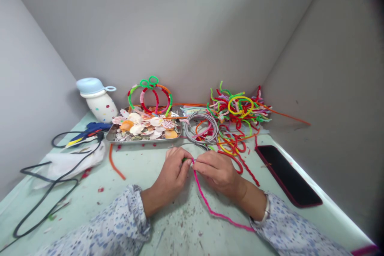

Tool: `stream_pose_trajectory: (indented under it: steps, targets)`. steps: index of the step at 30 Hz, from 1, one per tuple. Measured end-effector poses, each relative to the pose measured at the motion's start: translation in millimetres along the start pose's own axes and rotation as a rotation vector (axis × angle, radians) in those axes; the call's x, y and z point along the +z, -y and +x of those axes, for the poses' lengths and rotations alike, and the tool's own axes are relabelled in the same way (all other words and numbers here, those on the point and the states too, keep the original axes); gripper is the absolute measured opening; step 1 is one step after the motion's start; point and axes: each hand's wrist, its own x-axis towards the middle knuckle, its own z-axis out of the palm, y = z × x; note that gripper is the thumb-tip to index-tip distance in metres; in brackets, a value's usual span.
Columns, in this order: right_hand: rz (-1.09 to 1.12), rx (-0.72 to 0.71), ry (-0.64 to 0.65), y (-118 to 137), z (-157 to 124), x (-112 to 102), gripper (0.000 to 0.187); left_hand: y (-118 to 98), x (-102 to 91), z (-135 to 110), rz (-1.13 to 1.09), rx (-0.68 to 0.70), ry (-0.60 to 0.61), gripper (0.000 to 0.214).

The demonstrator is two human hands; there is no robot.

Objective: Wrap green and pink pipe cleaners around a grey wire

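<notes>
Both hands meet over the middle of the table, fingertips pinched close together. My left hand (171,174) is closed on the upper end of a bright pink pipe cleaner (207,204), with a bit of green showing at its fingertips. From the other side, my right hand (220,174) pinches at the same spot. The pink strand hangs from the fingers and runs down right to my right sleeve. Thin grey wire curves just behind the hands; whether they hold it too is hidden. A coil of grey wire (186,128) lies beyond them.
A metal tray (144,141) of shells stands behind, with pipe-cleaner hoops (171,102) over it. Heaped pipe cleaners (240,106) are at the back right, a phone (288,176) at right. Leftward are a bottle (100,106), blue-handled pliers (95,128) and a black cable (45,196).
</notes>
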Motion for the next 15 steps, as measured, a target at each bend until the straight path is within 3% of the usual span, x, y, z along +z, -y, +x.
stream_pose_trajectory:
  steps: [9, 15]
  targets:
    - [-0.092, 0.193, -0.031, 4.5, 3.2, 2.7, 0.013, 0.9, -2.2, 0.6, -0.025, -0.03, 0.014, 0.022]
    - [-0.075, 0.211, -0.02, 2.1, 2.6, 2.2, 0.009, -1.4, -4.2, 0.2, -0.041, -0.019, 0.039, 0.019]
